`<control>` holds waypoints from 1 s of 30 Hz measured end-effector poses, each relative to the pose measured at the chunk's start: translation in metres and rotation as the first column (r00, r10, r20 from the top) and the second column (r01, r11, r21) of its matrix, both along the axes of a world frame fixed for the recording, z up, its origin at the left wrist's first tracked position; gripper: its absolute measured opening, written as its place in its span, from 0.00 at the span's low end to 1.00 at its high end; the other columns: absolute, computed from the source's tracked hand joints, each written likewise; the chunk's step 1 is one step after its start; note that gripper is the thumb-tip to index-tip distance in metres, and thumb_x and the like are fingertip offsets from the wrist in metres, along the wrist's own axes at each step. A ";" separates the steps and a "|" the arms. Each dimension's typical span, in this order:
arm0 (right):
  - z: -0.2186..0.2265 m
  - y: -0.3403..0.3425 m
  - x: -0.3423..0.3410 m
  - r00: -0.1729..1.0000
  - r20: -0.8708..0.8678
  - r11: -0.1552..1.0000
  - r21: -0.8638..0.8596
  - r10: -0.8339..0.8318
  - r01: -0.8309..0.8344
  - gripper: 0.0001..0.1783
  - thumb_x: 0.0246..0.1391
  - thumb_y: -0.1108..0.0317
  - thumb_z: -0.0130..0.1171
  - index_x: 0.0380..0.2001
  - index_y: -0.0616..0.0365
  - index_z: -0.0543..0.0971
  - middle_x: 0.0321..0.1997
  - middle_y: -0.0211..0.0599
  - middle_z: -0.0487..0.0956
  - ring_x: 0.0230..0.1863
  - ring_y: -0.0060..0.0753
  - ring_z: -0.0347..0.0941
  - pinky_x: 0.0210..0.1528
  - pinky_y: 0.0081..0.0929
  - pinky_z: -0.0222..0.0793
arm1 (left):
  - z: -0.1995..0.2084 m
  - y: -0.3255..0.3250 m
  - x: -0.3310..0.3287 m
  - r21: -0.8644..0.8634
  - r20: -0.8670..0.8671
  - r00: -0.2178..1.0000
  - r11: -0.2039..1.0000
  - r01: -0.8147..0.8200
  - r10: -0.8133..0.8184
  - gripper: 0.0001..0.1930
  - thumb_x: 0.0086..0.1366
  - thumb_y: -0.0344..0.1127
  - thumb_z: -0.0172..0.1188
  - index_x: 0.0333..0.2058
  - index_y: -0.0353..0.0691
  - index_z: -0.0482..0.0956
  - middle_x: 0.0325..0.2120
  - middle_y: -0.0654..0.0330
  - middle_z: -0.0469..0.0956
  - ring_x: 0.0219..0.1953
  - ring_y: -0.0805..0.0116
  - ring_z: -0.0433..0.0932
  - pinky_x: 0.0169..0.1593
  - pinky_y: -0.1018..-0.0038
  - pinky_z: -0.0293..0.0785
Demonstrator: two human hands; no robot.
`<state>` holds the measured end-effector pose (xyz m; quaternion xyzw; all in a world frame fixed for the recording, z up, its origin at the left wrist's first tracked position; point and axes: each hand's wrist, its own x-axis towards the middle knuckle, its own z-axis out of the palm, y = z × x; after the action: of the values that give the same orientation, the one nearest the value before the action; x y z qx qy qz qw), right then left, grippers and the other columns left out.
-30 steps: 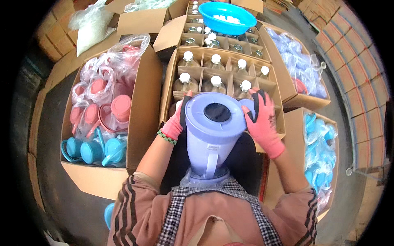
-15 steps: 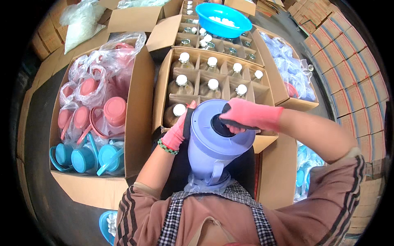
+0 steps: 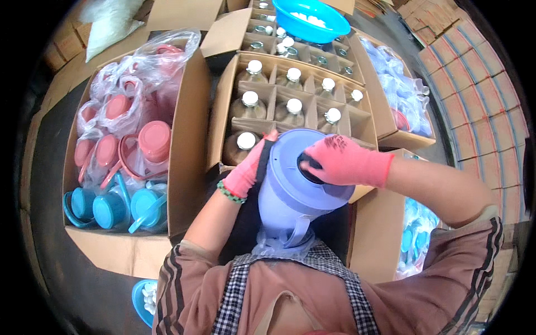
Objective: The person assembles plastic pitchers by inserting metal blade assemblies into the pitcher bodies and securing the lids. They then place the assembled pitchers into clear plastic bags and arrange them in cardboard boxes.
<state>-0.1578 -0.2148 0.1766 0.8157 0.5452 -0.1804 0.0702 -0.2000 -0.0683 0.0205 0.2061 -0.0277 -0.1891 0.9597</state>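
Note:
A lavender plastic jug (image 3: 279, 198) with a wide lid (image 3: 287, 159) and a side handle (image 3: 296, 233) leans in front of my body, its lid tipped toward the far side. My left hand (image 3: 248, 170), in a pink glove with a dark palm, presses round the jug's left side near the rim. My right hand (image 3: 343, 161), gloved alike, curls its fingers at the lid's dark centre; its fingertips are partly hidden. Clear plastic film (image 3: 279, 245) bunches round the jug's lower end. Just beyond stands a divided carton (image 3: 215, 142) of clear glass bottles with white caps (image 3: 245, 140).
At left, an open carton (image 3: 190, 145) holds pink jugs (image 3: 153, 139) in film and blue ones (image 3: 109, 211). A blue basin (image 3: 312, 25) of white pieces rests on the far bottle carton. Lavender jugs (image 3: 391, 84) fill a right carton. Cartons (image 3: 480, 106) are stacked along the right.
My right hand has turned on the lid, so more of the glove's back shows. The left hand keeps its hold on the jug. The view has shifted slightly.

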 end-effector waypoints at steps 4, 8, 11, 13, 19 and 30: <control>0.013 0.011 0.010 0.540 -0.486 0.717 -0.338 -0.688 0.610 0.14 0.47 0.59 0.48 0.19 0.60 0.72 0.20 0.40 0.73 0.18 0.39 0.67 0.25 0.32 0.66 | 0.004 -0.005 0.004 0.099 0.046 0.999 0.995 -0.004 0.000 0.30 0.57 0.55 0.44 0.50 0.34 0.60 0.45 0.54 0.67 0.46 0.64 0.68 0.51 0.69 0.62; 0.020 -0.009 0.016 0.812 0.146 0.771 0.257 0.565 -0.583 0.10 0.46 0.63 0.49 0.24 0.58 0.70 0.22 0.36 0.73 0.21 0.36 0.67 0.27 0.29 0.65 | -0.001 -0.001 0.001 -0.134 0.026 0.999 0.990 0.040 -0.037 0.26 0.60 0.51 0.41 0.46 0.32 0.63 0.40 0.52 0.71 0.40 0.66 0.72 0.46 0.71 0.68; 0.007 -0.015 0.028 0.666 0.183 0.663 0.085 0.723 -0.743 0.11 0.46 0.62 0.49 0.26 0.59 0.68 0.21 0.38 0.70 0.23 0.40 0.67 0.30 0.30 0.65 | -0.001 -0.008 0.007 -0.032 0.032 0.999 0.999 0.012 -0.011 0.27 0.61 0.51 0.40 0.46 0.32 0.64 0.39 0.53 0.71 0.39 0.67 0.72 0.45 0.72 0.68; 0.003 -0.016 0.019 0.849 0.128 0.857 -0.010 0.513 -0.516 0.12 0.47 0.61 0.48 0.26 0.60 0.68 0.20 0.39 0.70 0.23 0.41 0.67 0.30 0.31 0.65 | 0.002 -0.012 0.009 -0.006 0.023 1.000 1.000 0.006 -0.006 0.27 0.60 0.52 0.41 0.46 0.32 0.64 0.39 0.53 0.71 0.39 0.67 0.72 0.46 0.72 0.68; -0.007 0.010 0.010 0.779 -0.375 0.857 -0.104 -0.503 0.504 0.14 0.45 0.64 0.46 0.17 0.64 0.71 0.16 0.38 0.72 0.18 0.30 0.67 0.22 0.27 0.62 | -0.014 -0.004 0.015 -0.181 0.011 0.994 0.977 0.112 -0.111 0.29 0.58 0.55 0.43 0.46 0.33 0.64 0.40 0.51 0.71 0.41 0.62 0.71 0.48 0.69 0.66; 0.028 -0.109 -0.060 0.387 -0.841 0.383 0.239 -0.377 0.892 0.15 0.48 0.61 0.49 0.26 0.65 0.73 0.23 0.38 0.74 0.25 0.25 0.71 0.28 0.19 0.66 | -0.011 0.006 0.005 0.088 -0.007 0.994 0.990 -0.106 0.107 0.29 0.60 0.55 0.39 0.47 0.33 0.64 0.40 0.56 0.70 0.41 0.68 0.70 0.47 0.74 0.66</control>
<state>-0.2181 -0.3242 0.2048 0.8036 0.1547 -0.2603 -0.5123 -0.1947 -0.0625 0.0091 0.2481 -0.0027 -0.1398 0.9586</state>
